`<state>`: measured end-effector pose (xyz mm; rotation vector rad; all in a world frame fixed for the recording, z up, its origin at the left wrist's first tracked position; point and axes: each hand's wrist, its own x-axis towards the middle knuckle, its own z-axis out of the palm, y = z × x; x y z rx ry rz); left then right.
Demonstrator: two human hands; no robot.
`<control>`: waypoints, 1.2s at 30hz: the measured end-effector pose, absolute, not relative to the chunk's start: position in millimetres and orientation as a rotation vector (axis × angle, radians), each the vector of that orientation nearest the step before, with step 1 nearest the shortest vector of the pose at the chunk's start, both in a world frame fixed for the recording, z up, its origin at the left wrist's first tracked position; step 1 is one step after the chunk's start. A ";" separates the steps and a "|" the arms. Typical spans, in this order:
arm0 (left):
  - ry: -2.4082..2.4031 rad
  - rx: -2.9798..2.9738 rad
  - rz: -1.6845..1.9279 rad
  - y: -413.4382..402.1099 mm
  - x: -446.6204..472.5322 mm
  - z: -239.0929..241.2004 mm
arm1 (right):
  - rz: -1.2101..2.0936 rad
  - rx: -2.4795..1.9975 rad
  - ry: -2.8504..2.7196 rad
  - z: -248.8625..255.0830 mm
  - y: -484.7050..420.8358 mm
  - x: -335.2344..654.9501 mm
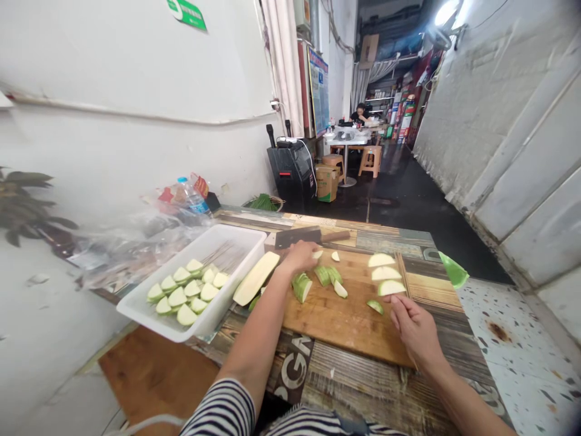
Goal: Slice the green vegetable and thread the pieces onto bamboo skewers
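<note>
My left hand [302, 255] reaches over the far left of the wooden cutting board [345, 321]. Its fingers are closed around a small pale zucchini slice [318, 254], partly hidden by the fingertips. Several cut zucchini pieces [323, 275] lie just beside it. At the board's right side, my right hand [415, 330] is in a pinch right below three half-round slices [387, 274] in a row. What the pinch holds is too thin or hidden to make out. A small green-skinned end piece [374, 307] lies left of those fingers. Thin wooden skewers [402, 274] lie along the board's right edge.
A cleaver [298, 237] with a wooden handle lies behind the board. Left of it are a halved zucchini [256, 278] and a white tray [136, 310] of zucchini slices and skewers. Plastic bags and a water bottle [194, 197] stand farther left. Another person sits far back.
</note>
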<state>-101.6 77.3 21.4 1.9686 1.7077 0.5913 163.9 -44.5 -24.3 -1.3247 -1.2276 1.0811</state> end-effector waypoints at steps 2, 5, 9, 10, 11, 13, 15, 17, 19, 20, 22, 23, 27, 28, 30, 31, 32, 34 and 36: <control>1.538 1.846 0.787 73.0 -96.2 19.5 | 1.090 -1.315 -1.264 -22.0 -46.0 161.7; 1.127 1.463 1.079 62.0 -79.6 12.2 | 1.101 -1.313 -1.343 -16.4 -52.1 155.9; 0.860 0.988 1.192 45.1 -55.7 4.1 | 1.156 -1.274 -1.466 -14.5 -63.0 148.2; 0.835 0.894 1.216 41.9 -52.1 4.0 | 1.188 -1.248 -1.499 -16.2 -65.1 147.0; 0.815 0.817 1.237 39.4 -49.7 4.6 | 1.220 -1.222 -1.528 -18.4 -66.8 146.2; 0.787 0.718 1.268 36.8 -48.6 7.4 | 1.271 -1.186 -1.566 -23.8 -68.9 145.5; 0.769 0.671 1.288 36.6 -50.7 10.3 | 1.293 -1.171 -1.577 -28.2 -69.9 145.5; 0.748 0.633 1.296 37.6 -53.8 11.6 | 1.305 -1.161 -1.580 -30.3 -70.5 145.7; 0.724 0.593 1.310 39.0 -56.2 10.9 | 1.324 -1.156 -1.573 -30.3 -71.1 145.7; 0.715 0.579 1.322 39.6 -56.9 10.1 | 1.333 -1.153 -1.568 -29.9 -71.4 145.7; 0.722 0.570 1.359 40.4 -57.2 8.3 | 1.345 -1.157 -1.561 -28.9 -71.9 145.5; 0.742 0.569 1.381 40.6 -56.9 7.7 | 1.346 -1.161 -1.559 -28.6 -72.0 145.4; 0.795 0.510 1.393 40.5 -54.9 8.3 | 1.339 -1.157 -1.567 -29.4 -71.9 144.5; 0.784 0.492 1.383 40.4 -54.6 8.7 | 1.340 -1.149 -1.571 -30.0 -71.8 144.4; 0.760 0.481 1.366 40.3 -54.5 9.0 | 1.346 -1.141 -1.577 -31.2 -71.6 144.3; 0.755 0.485 1.361 40.3 -54.7 8.8 | 1.350 -1.141 -1.578 -31.7 -71.5 144.4; 0.757 0.493 1.358 40.2 -55.0 8.5 | 1.351 -1.143 -1.577 -31.8 -71.4 144.7; 0.768 0.507 1.355 39.7 -55.8 7.9 | 1.348 -1.151 -1.581 -31.4 -71.3 145.3; 0.772 0.519 1.348 38.7 -56.5 8.2 | 1.339 -1.160 -1.590 -29.8 -71.2 145.9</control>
